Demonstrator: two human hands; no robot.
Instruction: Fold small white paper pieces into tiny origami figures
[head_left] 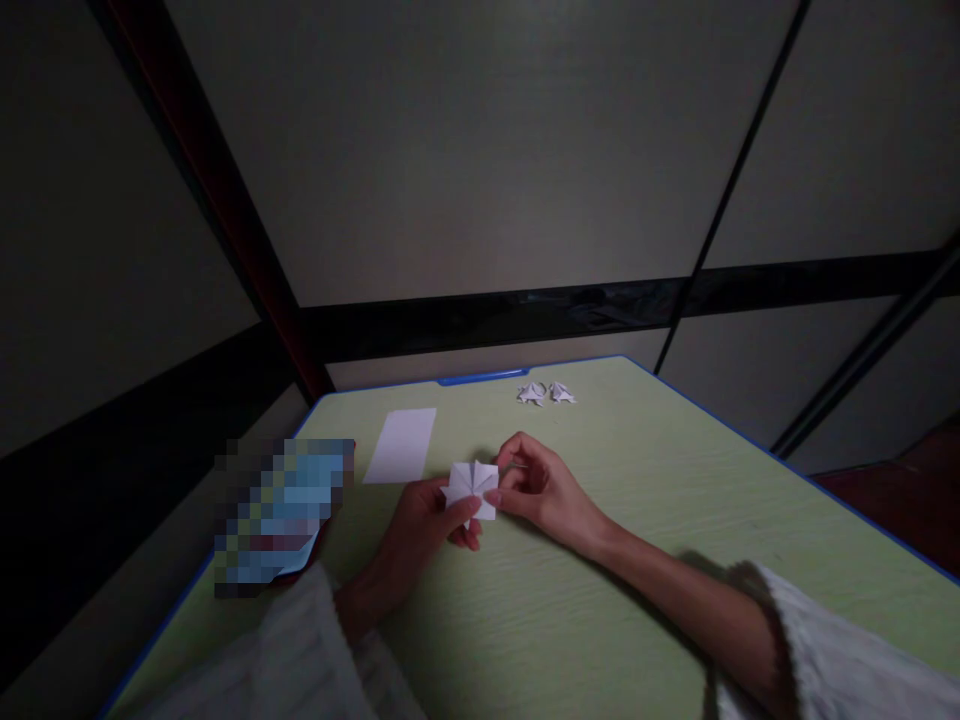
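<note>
A small white folded paper (474, 482), with creases meeting near its middle, is held just above the green table (585, 620). My left hand (429, 515) grips its left and lower part, thumb on top and fingers underneath. At its right edge my right hand (541, 488) pinches the paper between thumb and curled fingers. Both hands are closed on it, and their fingers cover parts of its edges. Farther back on the table stand two small folded paper figures, one on the left (532, 393) and one on the right (561, 392).
White paper sheets (401, 445) lie flat left of my hands. At the left edge is a tablet-like object (289, 515), blurred by pixelation. The table has a blue rim with a blue handle (484, 377) at the back. Panelled doors (480, 150) rise behind it.
</note>
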